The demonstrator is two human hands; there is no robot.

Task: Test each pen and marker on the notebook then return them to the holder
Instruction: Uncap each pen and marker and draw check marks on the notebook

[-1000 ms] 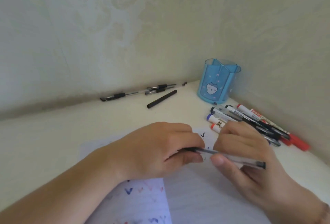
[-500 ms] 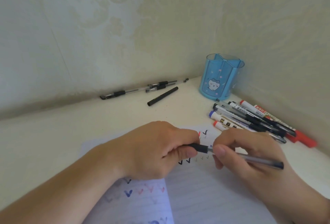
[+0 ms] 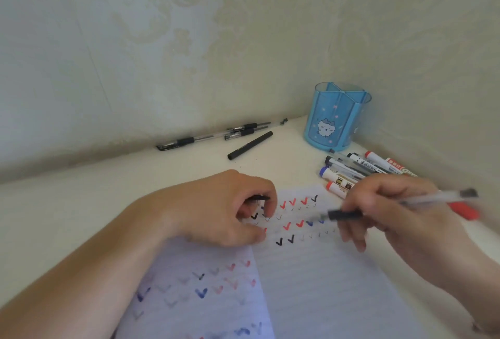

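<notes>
An open lined notebook [image 3: 311,279] lies in front of me, covered with rows of red, blue and black tick marks. My right hand [image 3: 400,219] holds a clear gel pen [image 3: 422,199] with a black grip, its uncapped tip hovering over the page. My left hand [image 3: 227,211] rests on the notebook's upper left, curled around the small black pen cap [image 3: 261,198]. The blue translucent holder [image 3: 335,116] with a cartoon face stands empty in the far right corner.
A pile of markers and pens [image 3: 359,171] lies between the holder and my right hand, with a red marker cap [image 3: 464,210] poking out behind it. Three gel pens [image 3: 216,135] and a black pen [image 3: 250,145] lie along the back wall. Walls close in behind and right.
My hands have pulled apart: the cap came off and stayed in my left hand, while my right hand swung the pen to the right. The tick marks between them are now uncovered.
</notes>
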